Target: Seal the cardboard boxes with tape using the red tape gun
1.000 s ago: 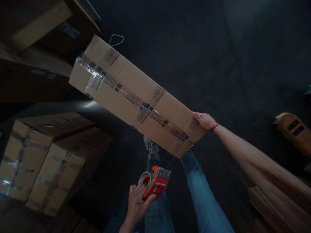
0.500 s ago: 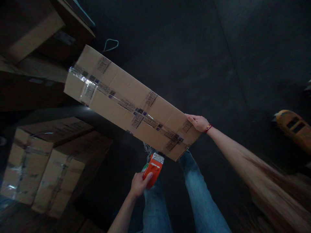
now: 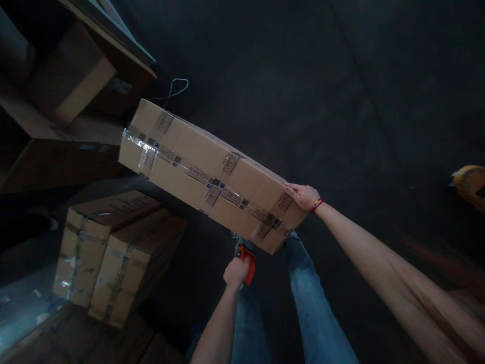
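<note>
A long taped cardboard box [image 3: 204, 169] hangs tilted in the air above my legs. My right hand [image 3: 303, 195], with a red wrist band, grips its near right corner. My left hand [image 3: 235, 272] is closed round an orange tape dispenser [image 3: 248, 259], held just under the box's near end. Clear tape runs along the box's length and across its far end.
Two taped boxes [image 3: 109, 253] lie side by side on the dark floor at left. More cartons [image 3: 76, 86] are stacked at upper left, with a wire hanger [image 3: 178, 86] behind. A yellow object [image 3: 470, 182] lies at the right edge. My jeans-clad legs [image 3: 310, 303] stand below.
My left hand has lifted the tape dispenser up towards the box's near end. The box has tilted and shifted slightly right in view.
</note>
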Action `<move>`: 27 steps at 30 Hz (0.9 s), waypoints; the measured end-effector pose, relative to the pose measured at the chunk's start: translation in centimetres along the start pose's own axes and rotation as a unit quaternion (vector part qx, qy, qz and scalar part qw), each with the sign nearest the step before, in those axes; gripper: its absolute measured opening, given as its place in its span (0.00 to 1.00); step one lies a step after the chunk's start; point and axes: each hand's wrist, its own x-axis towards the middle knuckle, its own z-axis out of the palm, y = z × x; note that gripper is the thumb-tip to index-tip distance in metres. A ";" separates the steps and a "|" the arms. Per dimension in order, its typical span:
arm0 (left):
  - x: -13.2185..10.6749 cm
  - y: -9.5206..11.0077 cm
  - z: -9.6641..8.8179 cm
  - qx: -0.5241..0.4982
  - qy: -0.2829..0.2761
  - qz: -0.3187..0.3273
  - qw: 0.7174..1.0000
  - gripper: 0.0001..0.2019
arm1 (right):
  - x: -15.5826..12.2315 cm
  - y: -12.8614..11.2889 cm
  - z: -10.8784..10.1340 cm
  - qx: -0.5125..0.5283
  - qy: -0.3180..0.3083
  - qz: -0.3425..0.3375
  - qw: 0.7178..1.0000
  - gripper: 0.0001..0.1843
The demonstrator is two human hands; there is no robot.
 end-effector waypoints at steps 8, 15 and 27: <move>1.2 -0.3 1.9 -0.123 0.056 0.015 0.991 0.36 | -0.1 0.2 0.2 -0.014 0.014 0.006 1.000 0.33; -10.3 -10.5 -1.1 -0.176 0.324 0.247 0.896 0.15 | -6.8 -7.9 -3.0 0.068 0.148 -0.057 0.985 0.37; -24.4 -28.8 -13.6 -0.150 0.535 0.541 0.632 0.06 | -33.4 -37.1 -10.4 0.333 -0.139 -0.416 0.835 0.12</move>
